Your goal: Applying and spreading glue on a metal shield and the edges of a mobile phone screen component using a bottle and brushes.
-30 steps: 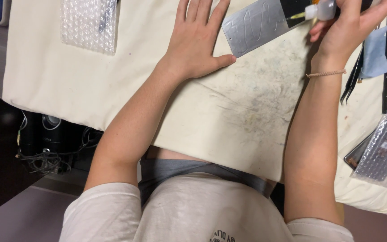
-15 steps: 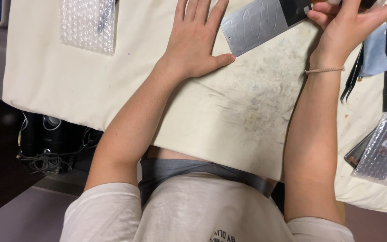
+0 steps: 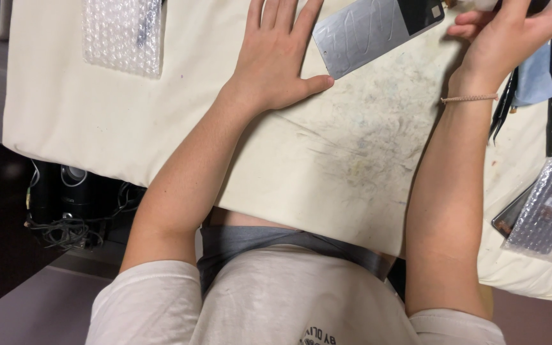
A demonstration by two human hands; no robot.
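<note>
We keep the left hand point(image 3: 276, 57) flat, fingers spread, beside the grey panel point(image 3: 368, 32); the right hand point(image 3: 506, 38) curls loosely, its grasp unclear; steady it gently.

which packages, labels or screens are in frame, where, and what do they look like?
Bubble-wrap pouch: top left on the cream cloth, clear, rectangular, something dark inside.
Bubble-wrapped package: right edge, clear wrap over a dark flat item with a small pale label.
Flat panel: top centre between the left hand and right hand, grey rectangle with a black end and a small pale sticker; whether it is a screen is unclear.
</note>
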